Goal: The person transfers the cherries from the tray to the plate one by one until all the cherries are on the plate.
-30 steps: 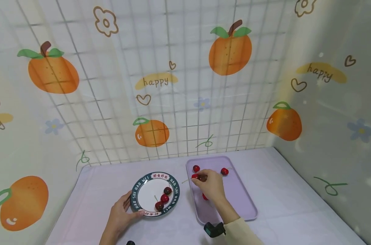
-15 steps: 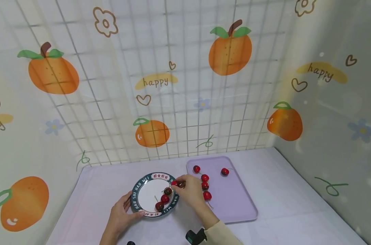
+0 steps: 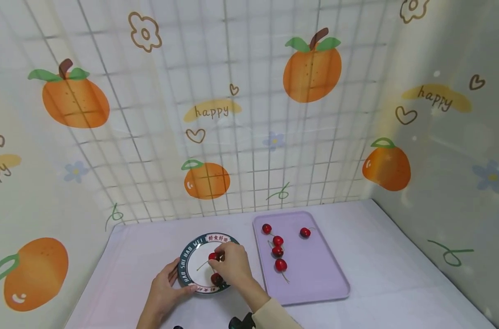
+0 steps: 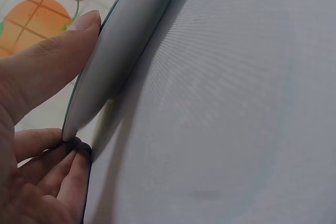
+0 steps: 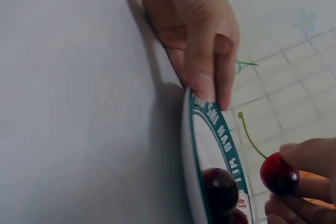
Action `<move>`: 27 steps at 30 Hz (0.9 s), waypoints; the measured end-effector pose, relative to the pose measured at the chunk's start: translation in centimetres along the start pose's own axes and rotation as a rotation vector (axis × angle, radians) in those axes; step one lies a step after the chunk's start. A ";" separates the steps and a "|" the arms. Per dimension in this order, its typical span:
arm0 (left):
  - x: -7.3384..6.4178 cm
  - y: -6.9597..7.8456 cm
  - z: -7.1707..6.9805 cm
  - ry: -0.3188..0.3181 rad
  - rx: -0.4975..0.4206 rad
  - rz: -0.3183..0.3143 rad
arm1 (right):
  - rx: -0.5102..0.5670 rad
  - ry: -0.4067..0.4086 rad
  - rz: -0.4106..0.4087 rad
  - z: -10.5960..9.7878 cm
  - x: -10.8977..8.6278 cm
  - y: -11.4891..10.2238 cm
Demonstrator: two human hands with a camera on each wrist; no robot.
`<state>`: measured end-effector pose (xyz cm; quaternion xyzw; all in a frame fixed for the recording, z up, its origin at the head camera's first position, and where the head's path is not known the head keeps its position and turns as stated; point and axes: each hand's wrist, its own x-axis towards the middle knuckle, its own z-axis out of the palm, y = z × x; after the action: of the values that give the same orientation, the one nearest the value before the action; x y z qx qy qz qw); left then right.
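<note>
Far left, cut off on the wall (image 3: 253, 119), only the tail of "happy"; legible in full at centre and again at right. Gripping the plate (image 3: 185, 267) by its left rim with the left hand (image 3: 163, 288), with thumb on top and fingers curled at the edge. Probably stiff, smooth and breakable, so best held by the rim, as here. Reading "HAO SHI HAO WEI" in white round the green band, and 好食好味 in red at the far side. Pinching a cherry (image 3: 213, 257) over the plate between thumb and fingers of the right hand (image 3: 234, 266), apart from two cherries (image 5: 219, 192) lying below. Likely light, firm, slick and easily bruised; to be taken gently round the sides or by the stem. At right, on the tray (image 3: 315, 274), counting five more cherries (image 3: 277, 252), with no legible writing there.
</note>
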<state>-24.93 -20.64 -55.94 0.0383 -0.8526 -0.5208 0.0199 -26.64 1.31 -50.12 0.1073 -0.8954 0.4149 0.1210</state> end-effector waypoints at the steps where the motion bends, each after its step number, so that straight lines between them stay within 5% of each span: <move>1: 0.0 0.0 0.0 -0.001 0.001 -0.001 | -0.006 -0.008 -0.009 0.3 0.0 0.0; 13: 0.0 0.0 0.2 0.006 0.003 0.005 | -0.191 -0.074 -0.071 1.9 -0.5 0.1; 27: 0.3 -0.6 0.2 0.009 -0.023 0.026 | -0.383 -0.051 -0.183 2.7 -0.7 0.2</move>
<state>-25.20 -20.75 -56.60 0.0293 -0.8469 -0.5300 0.0309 -26.40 -0.58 -52.14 0.1736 -0.9472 0.2217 0.1535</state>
